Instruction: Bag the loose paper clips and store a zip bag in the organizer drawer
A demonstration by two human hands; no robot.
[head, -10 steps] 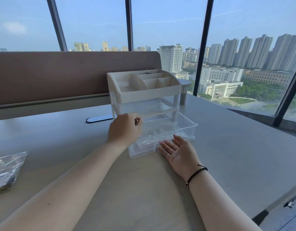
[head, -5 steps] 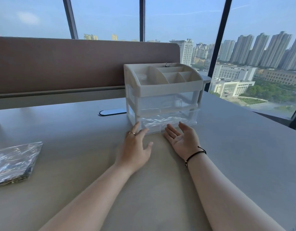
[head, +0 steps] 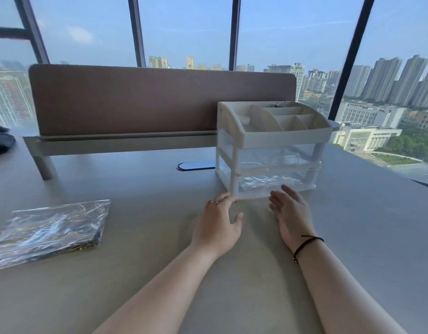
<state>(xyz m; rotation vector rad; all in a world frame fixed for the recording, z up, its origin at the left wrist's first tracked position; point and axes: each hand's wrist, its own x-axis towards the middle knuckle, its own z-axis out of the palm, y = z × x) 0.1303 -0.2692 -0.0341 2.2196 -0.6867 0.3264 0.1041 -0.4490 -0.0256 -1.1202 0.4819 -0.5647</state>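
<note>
A white organizer (head: pixel 272 138) with a compartment tray on top and two clear drawers stands on the grey desk (head: pixel 148 273). Its lower drawer (head: pixel 275 184) is pushed in, with a clear zip bag showing faintly inside. My left hand (head: pixel 217 225) rests palm down on the desk, fingertips at the organizer's front left corner, fingers apart and empty. My right hand (head: pixel 291 213) lies just in front of the lower drawer, palm turned inward, open and empty. A stack of clear zip bags (head: pixel 46 231) with paper clips inside lies far left on the desk.
A brown partition screen (head: pixel 136 100) runs along the desk's back edge behind the organizer. A cable slot (head: pixel 196 165) sits in the desk left of the organizer. A dark object (head: pixel 1 143) lies at the far left. Windows rise beyond.
The lower drawer, pulled out a second ago, is now pushed shut. Both hands have come down to the desk in front of the organizer, and my view has swung left.
</note>
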